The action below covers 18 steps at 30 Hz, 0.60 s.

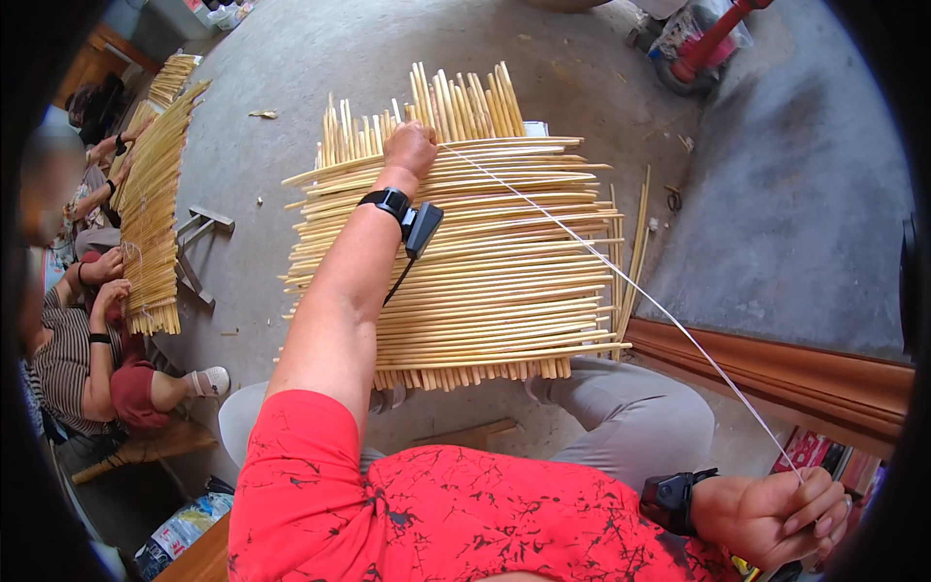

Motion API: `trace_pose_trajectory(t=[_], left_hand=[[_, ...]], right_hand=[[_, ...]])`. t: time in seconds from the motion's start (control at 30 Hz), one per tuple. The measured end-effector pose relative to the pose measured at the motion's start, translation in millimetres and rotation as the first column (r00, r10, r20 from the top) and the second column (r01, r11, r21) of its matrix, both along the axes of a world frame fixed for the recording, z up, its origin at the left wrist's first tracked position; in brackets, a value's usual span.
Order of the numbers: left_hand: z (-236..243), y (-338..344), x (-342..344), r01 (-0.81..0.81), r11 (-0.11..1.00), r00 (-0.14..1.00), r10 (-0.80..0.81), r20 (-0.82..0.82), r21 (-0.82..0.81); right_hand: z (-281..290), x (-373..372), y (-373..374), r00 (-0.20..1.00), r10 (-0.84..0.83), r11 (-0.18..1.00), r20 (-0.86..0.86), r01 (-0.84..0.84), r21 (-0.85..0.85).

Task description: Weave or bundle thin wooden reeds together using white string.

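Observation:
A mat of pale yellow reed-like stalks lies across my lap, one layer running crosswise over another whose ends stick out at the far side. At its far edge my left hand is closed in a fist, fingertips turned down out of sight; what they grip is hidden. A white string runs taut from beside that fist, over the mat, to the lower right. Well off to the right, my right hand is closed around the string's other end. Black bands with small devices sit on both wrists.
Several loose stalks lie along the mat's right side. A brown wooden beam crosses at right. On the left, a co-worker's hands work at another stalk mat, near a metal stand. A red pole stands at back right.

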<state>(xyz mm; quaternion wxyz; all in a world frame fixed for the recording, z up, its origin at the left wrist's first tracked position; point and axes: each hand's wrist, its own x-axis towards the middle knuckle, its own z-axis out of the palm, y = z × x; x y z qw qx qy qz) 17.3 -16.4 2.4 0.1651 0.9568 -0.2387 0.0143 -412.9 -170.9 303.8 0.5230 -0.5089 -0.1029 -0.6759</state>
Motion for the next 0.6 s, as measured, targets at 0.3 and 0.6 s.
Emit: trace_pose_trajectory(t=[0.3,0.6], left_hand=[[-3,3,-25,0.052,0.997,0.974,-0.064,0.219,0.063],[-12,-5,-49,0.066,0.958,0.987,-0.104,0.123,0.278]], right_hand=[[-13,17,-1,0.994,0.108,0.994,-0.015,-0.107,0.033],[-25,27,-4,0.977,0.135,0.980,-0.163,-0.108,0.165]])
